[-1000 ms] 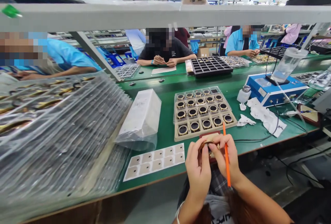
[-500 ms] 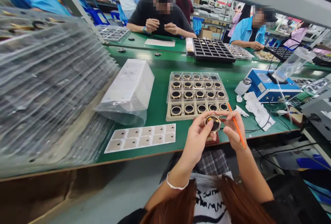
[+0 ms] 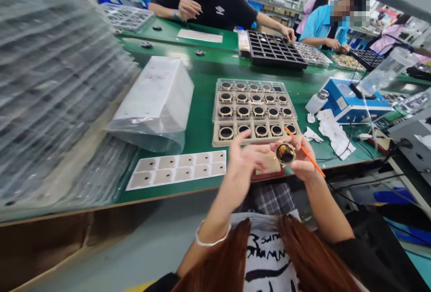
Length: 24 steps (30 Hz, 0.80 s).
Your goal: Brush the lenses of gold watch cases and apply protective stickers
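Observation:
My right hand (image 3: 303, 162) grips a round gold-rimmed watch case (image 3: 285, 153), tilted so its dark inside with a golden-orange part shows. An orange stick (image 3: 312, 161) is held in the same hand, crossing the fingers. My left hand (image 3: 239, 166) is apart from the case, fingers spread, with nothing seen in it. Just beyond both hands lies a clear plastic tray (image 3: 215, 142) with rows of similar watch cases. Below the hands, a dark red block with a beige top (image 3: 268, 172) sits at the table edge, partly hidden by my left hand.
A sheet of beige stickers (image 3: 178, 169) lies left of my hands, near a plastic-wrapped white box (image 3: 153, 96) and tall stacked trays (image 3: 63, 90). On the right are a white bottle (image 3: 317, 101), crumpled tissues (image 3: 333, 132) and a blue machine (image 3: 353, 103). Co-workers sit opposite.
My left hand has let go of the watch case and moved left, its fingers opening. The case stays in my right hand. A co-worker opposite has reached an arm to the black tray.

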Tool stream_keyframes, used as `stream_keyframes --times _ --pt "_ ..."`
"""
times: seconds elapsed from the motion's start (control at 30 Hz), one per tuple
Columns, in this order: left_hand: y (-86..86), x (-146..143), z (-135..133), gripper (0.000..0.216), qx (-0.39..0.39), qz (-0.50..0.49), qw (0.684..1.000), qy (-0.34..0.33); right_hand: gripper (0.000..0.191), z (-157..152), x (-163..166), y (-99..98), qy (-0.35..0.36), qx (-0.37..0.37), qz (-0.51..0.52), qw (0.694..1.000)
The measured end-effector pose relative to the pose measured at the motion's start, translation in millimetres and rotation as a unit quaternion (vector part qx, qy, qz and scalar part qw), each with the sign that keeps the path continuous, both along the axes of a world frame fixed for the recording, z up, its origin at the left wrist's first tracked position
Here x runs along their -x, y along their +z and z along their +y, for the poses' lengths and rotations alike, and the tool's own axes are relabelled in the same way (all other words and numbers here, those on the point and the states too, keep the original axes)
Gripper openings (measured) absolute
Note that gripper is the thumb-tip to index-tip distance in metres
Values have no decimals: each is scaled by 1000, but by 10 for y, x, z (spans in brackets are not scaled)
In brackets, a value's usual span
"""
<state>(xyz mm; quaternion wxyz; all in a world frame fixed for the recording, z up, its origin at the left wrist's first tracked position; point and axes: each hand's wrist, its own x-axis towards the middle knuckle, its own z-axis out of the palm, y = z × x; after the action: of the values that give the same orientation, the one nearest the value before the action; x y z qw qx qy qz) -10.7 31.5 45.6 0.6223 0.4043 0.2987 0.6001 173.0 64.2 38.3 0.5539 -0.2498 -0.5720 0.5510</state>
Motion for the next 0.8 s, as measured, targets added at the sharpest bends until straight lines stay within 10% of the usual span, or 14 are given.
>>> stream_keyframes --times 0.2,0.47,0.8 --pt "-130 583 -63 40 -8 -12 968 249 43 174 -324 164 -65 -94 -331 937" --pt "-150 753 -180 32 -10 24 967 252 36 266 -127 270 35 -200 -525 826" --pt "-125 676 -178 9 36 73 974 213 36 291 -100 216 54 -190 -552 810"
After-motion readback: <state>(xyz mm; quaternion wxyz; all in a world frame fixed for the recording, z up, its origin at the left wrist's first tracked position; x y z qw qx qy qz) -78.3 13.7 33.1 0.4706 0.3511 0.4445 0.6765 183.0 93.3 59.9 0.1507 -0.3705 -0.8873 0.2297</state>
